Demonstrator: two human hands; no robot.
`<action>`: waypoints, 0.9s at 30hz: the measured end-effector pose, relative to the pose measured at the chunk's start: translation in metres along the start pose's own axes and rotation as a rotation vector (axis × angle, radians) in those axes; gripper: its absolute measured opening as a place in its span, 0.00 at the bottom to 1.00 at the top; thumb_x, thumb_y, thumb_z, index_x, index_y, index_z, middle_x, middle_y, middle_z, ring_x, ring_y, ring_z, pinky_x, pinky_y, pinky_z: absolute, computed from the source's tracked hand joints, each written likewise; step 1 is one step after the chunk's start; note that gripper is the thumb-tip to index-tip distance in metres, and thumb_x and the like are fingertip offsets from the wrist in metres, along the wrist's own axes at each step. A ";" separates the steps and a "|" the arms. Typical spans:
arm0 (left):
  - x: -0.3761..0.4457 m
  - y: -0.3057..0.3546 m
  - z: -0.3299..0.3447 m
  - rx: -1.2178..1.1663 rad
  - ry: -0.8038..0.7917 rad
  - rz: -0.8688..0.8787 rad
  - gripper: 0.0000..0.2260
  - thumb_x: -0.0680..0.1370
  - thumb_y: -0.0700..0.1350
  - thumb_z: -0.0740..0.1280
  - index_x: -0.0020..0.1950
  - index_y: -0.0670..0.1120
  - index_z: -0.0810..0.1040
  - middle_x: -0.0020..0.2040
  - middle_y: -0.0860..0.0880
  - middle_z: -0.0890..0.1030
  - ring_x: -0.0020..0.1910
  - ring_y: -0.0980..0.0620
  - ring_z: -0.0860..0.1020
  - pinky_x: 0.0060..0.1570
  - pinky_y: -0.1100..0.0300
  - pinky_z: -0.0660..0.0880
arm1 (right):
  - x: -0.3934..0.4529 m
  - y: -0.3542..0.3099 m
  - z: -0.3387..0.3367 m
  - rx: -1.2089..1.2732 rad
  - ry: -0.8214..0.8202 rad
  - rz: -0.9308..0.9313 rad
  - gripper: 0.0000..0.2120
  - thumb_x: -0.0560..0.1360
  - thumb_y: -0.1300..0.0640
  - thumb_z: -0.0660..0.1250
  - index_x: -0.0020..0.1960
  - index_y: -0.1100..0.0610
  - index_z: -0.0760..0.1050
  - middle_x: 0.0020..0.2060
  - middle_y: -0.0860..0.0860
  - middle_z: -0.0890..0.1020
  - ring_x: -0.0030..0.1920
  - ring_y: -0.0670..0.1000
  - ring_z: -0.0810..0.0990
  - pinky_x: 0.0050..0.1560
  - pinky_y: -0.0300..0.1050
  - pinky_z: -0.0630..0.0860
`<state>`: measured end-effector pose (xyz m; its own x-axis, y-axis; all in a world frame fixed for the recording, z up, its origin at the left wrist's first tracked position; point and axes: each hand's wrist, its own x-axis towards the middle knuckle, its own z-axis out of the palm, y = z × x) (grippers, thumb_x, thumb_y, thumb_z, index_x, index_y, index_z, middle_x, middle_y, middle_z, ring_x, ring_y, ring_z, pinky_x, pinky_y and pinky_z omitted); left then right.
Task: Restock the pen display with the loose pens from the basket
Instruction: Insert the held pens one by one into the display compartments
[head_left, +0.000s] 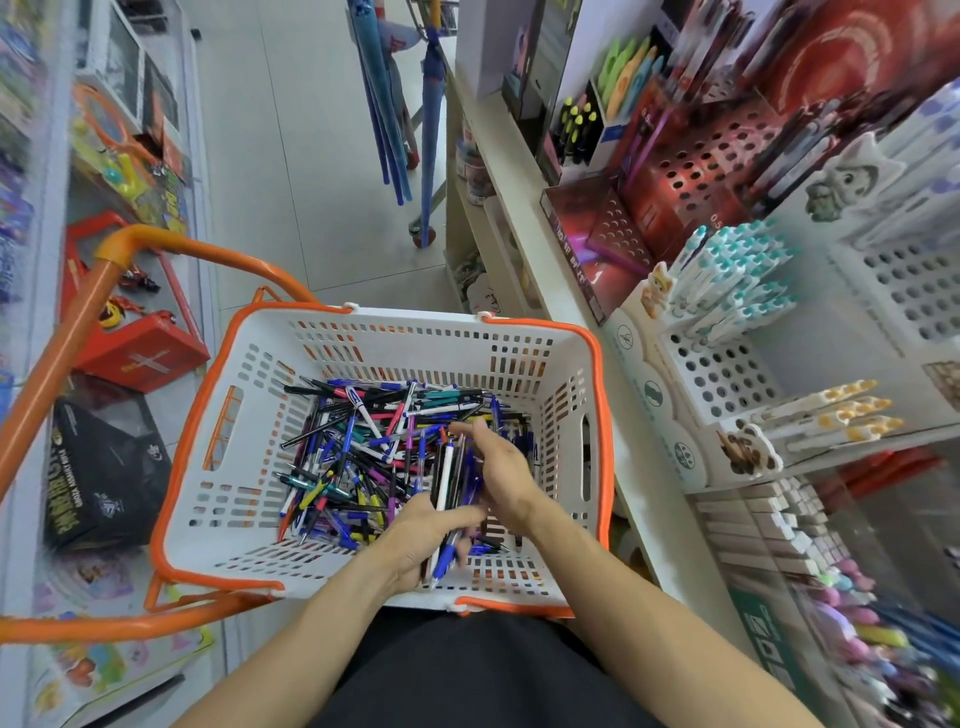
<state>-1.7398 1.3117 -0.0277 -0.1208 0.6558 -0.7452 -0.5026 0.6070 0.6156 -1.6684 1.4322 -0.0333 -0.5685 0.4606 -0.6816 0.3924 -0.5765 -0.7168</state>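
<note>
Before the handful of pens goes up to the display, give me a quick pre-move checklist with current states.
1. Left hand grips a bundle of pens: ok.
2. Right hand steadies the bundle, fingers relaxed: ok.
3. Bundle aligned, tips one way: cannot tell, blurred.
4. Empty holes in the white pen display: ok, several free.
5. Path from basket to display clear: ok.
6. Loose pens remaining in basket: ok, many left.

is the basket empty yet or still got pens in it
Not empty: a thick pile of loose pens covers the floor of the basket.
</note>
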 end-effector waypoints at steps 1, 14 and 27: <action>-0.003 0.004 0.003 -0.057 -0.022 0.012 0.07 0.76 0.39 0.72 0.41 0.38 0.78 0.29 0.45 0.75 0.27 0.49 0.73 0.34 0.54 0.76 | -0.002 -0.003 -0.005 0.032 -0.014 0.010 0.19 0.86 0.44 0.55 0.65 0.54 0.79 0.58 0.58 0.82 0.58 0.53 0.82 0.62 0.56 0.80; -0.026 0.034 0.047 -0.283 -0.297 0.050 0.11 0.80 0.46 0.68 0.52 0.38 0.75 0.39 0.42 0.75 0.30 0.47 0.74 0.33 0.52 0.76 | -0.075 -0.026 -0.078 -0.112 -0.028 -0.299 0.12 0.74 0.50 0.75 0.49 0.58 0.83 0.36 0.55 0.81 0.34 0.48 0.76 0.39 0.41 0.75; -0.033 0.043 0.099 -0.422 -0.238 0.189 0.28 0.63 0.57 0.81 0.52 0.42 0.74 0.37 0.44 0.74 0.33 0.46 0.74 0.38 0.49 0.78 | -0.171 -0.045 -0.116 0.199 0.586 -0.716 0.08 0.77 0.58 0.70 0.51 0.64 0.79 0.41 0.60 0.86 0.42 0.61 0.87 0.46 0.51 0.85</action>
<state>-1.6726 1.3609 0.0490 -0.0690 0.8503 -0.5217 -0.7980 0.2668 0.5403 -1.5048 1.4579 0.0981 -0.1516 0.9840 -0.0935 -0.0700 -0.1050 -0.9920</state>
